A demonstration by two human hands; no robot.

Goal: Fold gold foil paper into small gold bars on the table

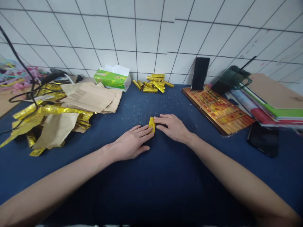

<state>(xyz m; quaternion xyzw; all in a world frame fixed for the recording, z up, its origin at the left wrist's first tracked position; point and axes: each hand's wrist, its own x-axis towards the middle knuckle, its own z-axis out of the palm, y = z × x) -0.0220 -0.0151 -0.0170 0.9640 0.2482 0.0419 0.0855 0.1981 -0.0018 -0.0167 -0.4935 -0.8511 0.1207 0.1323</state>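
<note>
A small folded strip of gold paper [152, 122] lies on the dark blue table between my two hands. My left hand [132, 142] rests flat with its fingers stretched out, and its fingertips press on the near left part of the strip. From the other side my right hand [174, 127] touches the strip's right edge with its fingertips, the fingers extended and the thumb apart. Part of the strip is hidden under the left fingers. Beyond it, near the wall, sits a pile of small gold paper rolls [153, 83].
On the left are brown paper sheets [91, 96] and crumpled gold paper [66, 109]. A green tissue pack [111, 78] stands by the tiled wall. To the right are an upright phone [200, 73], a gold-and-red printed stack [220, 110], a dark mug [230, 78] and a black phone [263, 138].
</note>
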